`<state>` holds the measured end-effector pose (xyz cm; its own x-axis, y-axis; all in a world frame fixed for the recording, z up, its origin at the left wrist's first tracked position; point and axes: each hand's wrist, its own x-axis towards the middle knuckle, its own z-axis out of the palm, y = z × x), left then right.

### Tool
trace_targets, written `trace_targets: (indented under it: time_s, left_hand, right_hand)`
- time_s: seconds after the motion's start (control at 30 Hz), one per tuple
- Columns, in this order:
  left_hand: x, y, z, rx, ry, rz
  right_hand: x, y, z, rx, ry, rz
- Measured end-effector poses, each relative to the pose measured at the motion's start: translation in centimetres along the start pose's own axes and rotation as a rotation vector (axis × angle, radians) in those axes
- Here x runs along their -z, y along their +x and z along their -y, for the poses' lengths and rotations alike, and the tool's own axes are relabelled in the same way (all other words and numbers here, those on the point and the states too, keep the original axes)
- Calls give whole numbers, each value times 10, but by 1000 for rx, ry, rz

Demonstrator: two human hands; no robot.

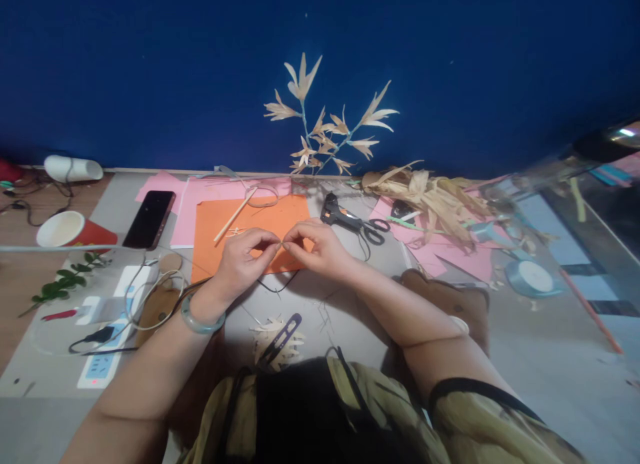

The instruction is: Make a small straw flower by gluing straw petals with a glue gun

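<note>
My left hand (pixel 245 257) and my right hand (pixel 316 249) meet fingertip to fingertip over the front part of an orange sheet (pixel 215 217). Thumb and forefinger of each are pinched together. Whatever lies between the tips is too small to name. Behind the left hand a thin pale stick (pixel 235 215) rests on the sheet, with a wire loop (pixel 264 196) near its far end. A black glue gun (pixel 340 216) lies just beyond my right hand, beside dark-handled scissors (pixel 376 232).
Dried-husk flower stems (pixel 327 141) stand at the back, near a heap of dry husks (pixel 425 197). Leftward are a phone (pixel 150 219), a paper cup (pixel 75 231) and a power strip (pixel 107 344) with cables. Snips (pixel 283 341) lie near my lap; a ribbon spool (pixel 533 277) is right.
</note>
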<state>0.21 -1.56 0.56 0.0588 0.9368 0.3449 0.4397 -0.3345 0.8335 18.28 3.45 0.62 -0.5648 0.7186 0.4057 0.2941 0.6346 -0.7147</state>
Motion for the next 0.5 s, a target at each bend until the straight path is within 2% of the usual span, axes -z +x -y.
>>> trace_targets:
  time_s: [0.13,0.2,0.37,0.5]
  left_hand:
    - [-1,3,-2,319,-299,60]
    - [-1,5,-3,428,-437,75]
    - [-1,7,-5,581,-652,104]
    - [1,7,-6,665,-730,117]
  right_hand:
    - [0,0,1,29,6,-58]
    - [0,0,2,50,2,-86]
    - [-2,0,-1,131,-35,-113]
    - [-4,0,-5,203,-54,-79]
